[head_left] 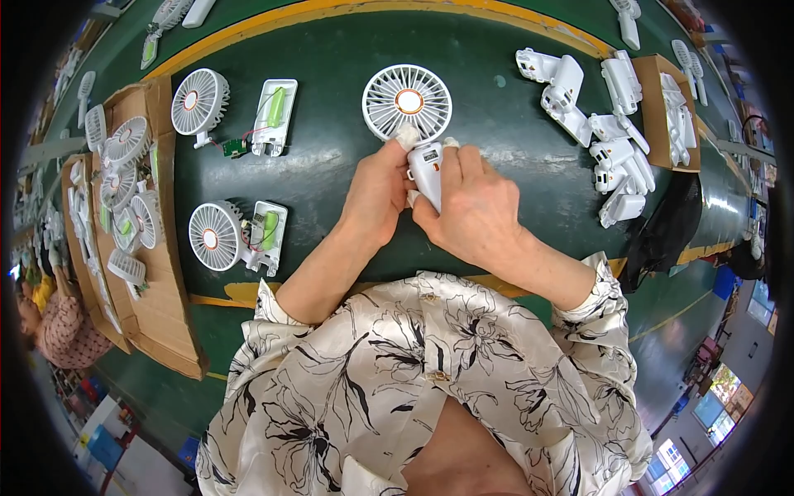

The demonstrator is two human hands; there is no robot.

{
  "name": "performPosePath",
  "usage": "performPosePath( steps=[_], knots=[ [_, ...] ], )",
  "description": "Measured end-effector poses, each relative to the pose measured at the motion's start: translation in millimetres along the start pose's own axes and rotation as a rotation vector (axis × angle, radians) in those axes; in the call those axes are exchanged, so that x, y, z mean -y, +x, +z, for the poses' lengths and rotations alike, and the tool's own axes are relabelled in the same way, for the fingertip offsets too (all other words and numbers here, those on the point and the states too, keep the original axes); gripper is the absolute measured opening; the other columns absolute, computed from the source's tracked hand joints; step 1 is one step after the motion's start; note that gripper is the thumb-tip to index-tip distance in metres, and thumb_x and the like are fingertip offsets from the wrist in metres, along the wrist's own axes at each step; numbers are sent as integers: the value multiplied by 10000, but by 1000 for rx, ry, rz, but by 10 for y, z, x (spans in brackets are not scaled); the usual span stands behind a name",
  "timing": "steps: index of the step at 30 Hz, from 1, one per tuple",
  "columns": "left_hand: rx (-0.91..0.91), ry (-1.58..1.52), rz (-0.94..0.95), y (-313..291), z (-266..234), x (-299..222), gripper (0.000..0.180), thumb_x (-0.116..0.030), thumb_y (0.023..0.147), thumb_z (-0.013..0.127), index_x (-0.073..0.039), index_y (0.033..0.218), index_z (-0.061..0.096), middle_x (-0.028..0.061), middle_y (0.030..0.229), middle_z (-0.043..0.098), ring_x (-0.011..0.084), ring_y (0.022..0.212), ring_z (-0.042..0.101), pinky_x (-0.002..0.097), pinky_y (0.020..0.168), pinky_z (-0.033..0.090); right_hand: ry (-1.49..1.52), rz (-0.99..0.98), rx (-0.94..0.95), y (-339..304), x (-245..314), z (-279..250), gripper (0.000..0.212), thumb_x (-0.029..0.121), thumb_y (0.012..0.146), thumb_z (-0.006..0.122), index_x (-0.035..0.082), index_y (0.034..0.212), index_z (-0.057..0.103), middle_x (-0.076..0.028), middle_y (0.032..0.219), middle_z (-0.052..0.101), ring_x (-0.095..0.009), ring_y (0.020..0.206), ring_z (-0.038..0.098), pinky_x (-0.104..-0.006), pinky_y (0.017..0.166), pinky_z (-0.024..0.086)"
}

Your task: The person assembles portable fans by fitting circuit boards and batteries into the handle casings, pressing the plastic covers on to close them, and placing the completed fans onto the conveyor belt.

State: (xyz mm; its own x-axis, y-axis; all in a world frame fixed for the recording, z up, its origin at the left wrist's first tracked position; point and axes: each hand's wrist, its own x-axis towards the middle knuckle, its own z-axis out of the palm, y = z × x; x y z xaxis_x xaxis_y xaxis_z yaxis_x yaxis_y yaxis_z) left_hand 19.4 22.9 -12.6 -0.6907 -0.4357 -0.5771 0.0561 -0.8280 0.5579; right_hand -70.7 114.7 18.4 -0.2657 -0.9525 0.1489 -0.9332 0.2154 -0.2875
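In the middle of the green table a white handheld fan (pixel 407 101) lies with its round grille pointing away from me. Its white handle (pixel 428 178), with a small dark window and an orange mark, is gripped from both sides. My left hand (pixel 376 192) is closed on the fan's neck, its thumb in a white finger cover near the grille's lower edge. My right hand (pixel 478 198) wraps the handle's right side, fingers pressed along it and thumb underneath. Part of the handle is hidden beneath the fingers.
Left lie two opened fans (pixel 197 101) (pixel 217 237) with green batteries in white half shells (pixel 275 116). A cardboard box (pixel 157 310) of fan parts stands further left. White handle shells (pixel 566 95) pile up right, beside another cardboard box (pixel 655 112) and black cloth (pixel 664 227). Another person (pixel 70 322) is far left.
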Motion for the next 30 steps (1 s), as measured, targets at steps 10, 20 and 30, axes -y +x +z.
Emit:
performPosePath(
  steps=[10, 20, 30],
  knots=[
    [-92, -1, 79, -67, 43, -44, 212, -95, 807, 575, 31, 977, 581, 55, 871, 594, 124, 755, 566, 261, 649, 471, 129, -38, -190, -25, -24, -46, 452, 230, 616, 664, -27, 961, 522, -109, 769, 489, -238, 610, 545, -319, 500, 459],
    [264, 46, 316, -72, -143, -67, 435, -178, 724, 670, 22, 1078, 516, 226, 1019, 579, 329, 1050, 519, 430, 876, 445, 966, 393, 376, 29, -82, -139, 411, 182, 716, 642, -45, 1020, 483, -118, 763, 580, -156, 662, 565, -290, 591, 459],
    [83, 44, 195, -107, -75, -66, 283, -86, 801, 548, 52, 1048, 532, 193, 999, 593, 245, 928, 584, 343, 839, 460, 879, 330, 383, 38, -165, -20, 443, 294, 721, 613, -54, 969, 495, -155, 758, 591, -250, 630, 585, -324, 568, 458]
  ],
)
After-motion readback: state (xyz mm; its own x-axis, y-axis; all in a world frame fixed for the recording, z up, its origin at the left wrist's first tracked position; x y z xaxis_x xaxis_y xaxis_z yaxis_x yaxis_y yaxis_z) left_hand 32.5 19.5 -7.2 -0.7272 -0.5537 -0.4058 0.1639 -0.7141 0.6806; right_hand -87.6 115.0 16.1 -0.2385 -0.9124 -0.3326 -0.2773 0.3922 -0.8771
